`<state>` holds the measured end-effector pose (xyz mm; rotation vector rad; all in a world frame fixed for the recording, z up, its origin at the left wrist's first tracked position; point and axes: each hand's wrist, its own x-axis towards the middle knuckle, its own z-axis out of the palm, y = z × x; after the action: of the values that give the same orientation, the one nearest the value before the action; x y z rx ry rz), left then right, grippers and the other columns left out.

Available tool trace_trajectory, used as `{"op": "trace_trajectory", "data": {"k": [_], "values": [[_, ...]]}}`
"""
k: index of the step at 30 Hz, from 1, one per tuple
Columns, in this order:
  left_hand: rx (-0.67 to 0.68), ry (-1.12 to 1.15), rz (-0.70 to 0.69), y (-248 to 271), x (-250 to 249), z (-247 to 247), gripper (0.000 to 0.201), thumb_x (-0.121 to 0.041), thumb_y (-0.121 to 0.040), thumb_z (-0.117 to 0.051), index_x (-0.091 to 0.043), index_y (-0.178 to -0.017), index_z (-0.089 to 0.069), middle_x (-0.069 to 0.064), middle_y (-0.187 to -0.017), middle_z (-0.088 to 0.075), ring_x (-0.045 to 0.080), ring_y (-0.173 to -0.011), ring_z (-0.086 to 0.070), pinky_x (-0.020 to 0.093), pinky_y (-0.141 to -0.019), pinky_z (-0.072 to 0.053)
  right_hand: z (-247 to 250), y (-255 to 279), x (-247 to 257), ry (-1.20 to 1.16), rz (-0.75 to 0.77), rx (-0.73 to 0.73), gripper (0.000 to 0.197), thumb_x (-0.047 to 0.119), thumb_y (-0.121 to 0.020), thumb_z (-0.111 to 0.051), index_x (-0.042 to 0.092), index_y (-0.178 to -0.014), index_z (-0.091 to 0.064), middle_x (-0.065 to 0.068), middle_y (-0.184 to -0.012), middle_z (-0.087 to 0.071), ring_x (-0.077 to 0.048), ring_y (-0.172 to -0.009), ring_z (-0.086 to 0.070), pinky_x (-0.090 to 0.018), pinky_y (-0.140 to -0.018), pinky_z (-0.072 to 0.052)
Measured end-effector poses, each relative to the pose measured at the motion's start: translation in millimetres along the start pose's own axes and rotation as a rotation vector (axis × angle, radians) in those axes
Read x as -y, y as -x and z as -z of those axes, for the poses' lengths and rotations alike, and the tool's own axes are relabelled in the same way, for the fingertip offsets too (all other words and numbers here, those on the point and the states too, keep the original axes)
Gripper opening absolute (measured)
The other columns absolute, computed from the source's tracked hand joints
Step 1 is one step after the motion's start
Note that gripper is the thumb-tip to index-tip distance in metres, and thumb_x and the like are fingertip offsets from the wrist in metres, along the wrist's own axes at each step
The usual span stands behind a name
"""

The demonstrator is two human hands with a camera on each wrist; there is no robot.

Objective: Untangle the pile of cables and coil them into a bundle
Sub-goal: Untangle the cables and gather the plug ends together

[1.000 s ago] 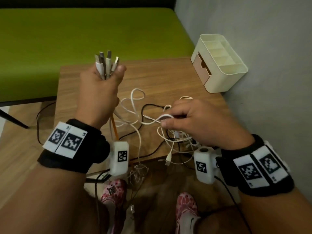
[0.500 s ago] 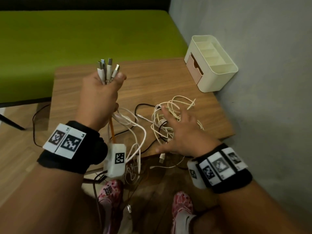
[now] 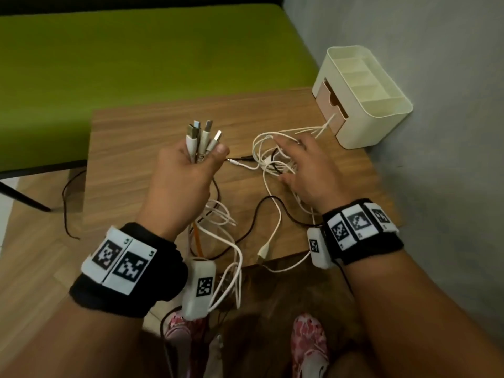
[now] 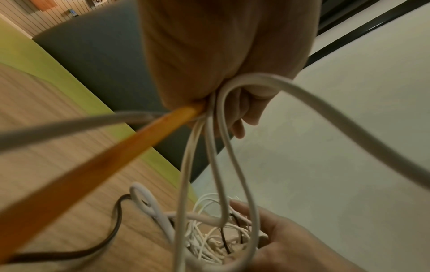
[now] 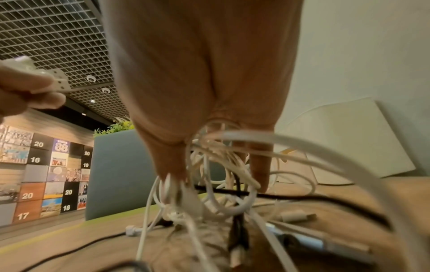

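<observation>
White cables (image 3: 275, 159) make most of the tangle, which lies on the wooden table (image 3: 136, 137) under the right hand (image 3: 305, 170). The fingers of this hand are spread and pushed into the loops; they do not seem to close on any strand. The left hand (image 3: 182, 175) is closed around a bunch of plug ends (image 3: 203, 137) that stand up out of the fist, and their cords, one of them orange (image 4: 97, 158), hang below it. I judge the ends are collected, but the knot remains and no coil is started. Beyond the right hand stands a cream organiser (image 3: 362, 96); its open compartments look empty, and one white strand reaches its drawer.
</observation>
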<state>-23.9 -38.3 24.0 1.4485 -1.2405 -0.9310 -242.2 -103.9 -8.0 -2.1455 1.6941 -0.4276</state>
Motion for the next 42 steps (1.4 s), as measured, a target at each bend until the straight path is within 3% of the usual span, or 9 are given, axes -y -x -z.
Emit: {"op": "trace_trajectory", "data": {"k": [7, 11, 13, 16, 19, 22, 27, 33, 42], "values": [[0.005, -0.021, 0.026, 3, -3, -2, 0.024, -0.033, -0.096, -0.06, -0.01, -0.091, -0.066, -0.016, -0.046, -0.039, 0.006, -0.044, -0.033, 0.031, -0.051, -0.031, 20, 14, 2, -0.02, 0.031, -0.022, 0.082, 0.043, -0.08, -0.078, 0.044, -0.149, -0.034, 0.0, -0.166, -0.002, -0.025, -0.152, -0.005, -0.044, -0.118, -0.022], [0.06, 0.081, 0.091, 6, 0, -9, 0.026, -0.037, -0.093, -0.059, -0.019, -0.075, -0.053, -0.013, -0.048, -0.036, 0.01, -0.044, -0.03, 0.03, -0.05, -0.028, 29, 33, 4, -0.024, 0.109, -0.168, 0.065, 0.04, -0.083, -0.076, 0.03, -0.142, -0.051, -0.009, -0.157, -0.026, -0.026, -0.145, -0.024, -0.037, -0.113, -0.03], [0.075, 0.106, 0.135, 6, 0, -14, 0.027, -0.039, -0.094, -0.058, -0.016, -0.08, -0.053, -0.012, -0.05, -0.035, 0.012, -0.045, -0.028, 0.03, -0.05, -0.029, 34, 42, 10, -0.009, 0.112, -0.205, 0.048, 0.037, -0.085, -0.074, 0.024, -0.13, -0.061, -0.004, -0.132, -0.048, -0.017, -0.12, -0.046, -0.031, -0.096, -0.044], [0.06, 0.159, 0.178, 3, -4, -18, 0.025, -0.032, -0.099, -0.054, -0.021, -0.078, -0.049, -0.007, -0.055, -0.034, 0.01, -0.045, -0.031, 0.025, -0.045, -0.034, 41, 55, 24, -0.022, -0.088, 0.077, 0.027, 0.045, -0.086, -0.07, 0.026, -0.102, -0.063, 0.009, -0.097, -0.058, -0.01, -0.086, -0.055, -0.029, -0.071, -0.048], [0.041, 0.181, 0.191, 1, -5, -18, 0.024, -0.032, -0.1, -0.053, -0.023, -0.078, -0.05, -0.006, -0.057, -0.033, 0.009, -0.046, -0.032, 0.023, -0.043, -0.036, 33, 60, 27, 0.281, -0.278, 0.526, 0.048, 0.057, -0.083, -0.068, 0.022, -0.114, -0.061, 0.003, -0.117, -0.062, -0.019, -0.103, -0.059, -0.033, -0.08, -0.047], [0.038, 0.16, 0.177, -2, -3, -14, 0.025, -0.034, -0.1, -0.052, -0.02, -0.08, -0.05, -0.012, -0.05, -0.034, 0.009, -0.045, -0.029, 0.024, -0.045, -0.031, 19, 56, 20, 0.431, -0.342, 0.643, 0.055, 0.05, -0.084, -0.071, 0.013, -0.122, -0.059, -0.006, -0.119, -0.064, -0.022, -0.102, -0.061, -0.031, -0.077, -0.045], [0.034, 0.148, 0.158, -2, -4, -8, 0.022, -0.033, -0.101, -0.051, -0.013, -0.092, -0.051, -0.012, -0.049, -0.031, 0.008, -0.043, -0.027, 0.024, -0.044, -0.027, 7, 43, 10, 0.391, -0.351, 0.552, 0.029, 0.011, -0.09, -0.063, 0.01, -0.118, -0.057, -0.01, -0.12, -0.062, -0.026, -0.107, -0.062, -0.031, -0.074, -0.046], [0.026, 0.189, 0.177, -1, -4, 0, 0.019, -0.03, -0.1, -0.052, -0.014, -0.09, -0.049, -0.012, -0.05, -0.028, 0.009, -0.045, -0.022, 0.022, -0.042, -0.023, 5, 32, 7, 0.183, -0.404, 0.359, 0.02, 0.014, -0.091, -0.062, 0.012, -0.11, -0.058, -0.009, -0.112, -0.063, -0.024, -0.101, -0.06, -0.03, -0.075, -0.043], [0.007, 0.114, 0.116, -6, 6, 13, 0.022, -0.033, -0.099, -0.054, -0.017, -0.083, -0.051, -0.013, -0.051, -0.03, 0.011, -0.047, -0.024, 0.028, -0.05, -0.023, 51, 34, 14, -0.65, -0.456, -0.021, 0.022, 0.009, -0.086, -0.065, 0.016, -0.072, -0.05, 0.003, -0.048, -0.061, -0.012, -0.047, -0.053, -0.027, -0.051, -0.045]]}}
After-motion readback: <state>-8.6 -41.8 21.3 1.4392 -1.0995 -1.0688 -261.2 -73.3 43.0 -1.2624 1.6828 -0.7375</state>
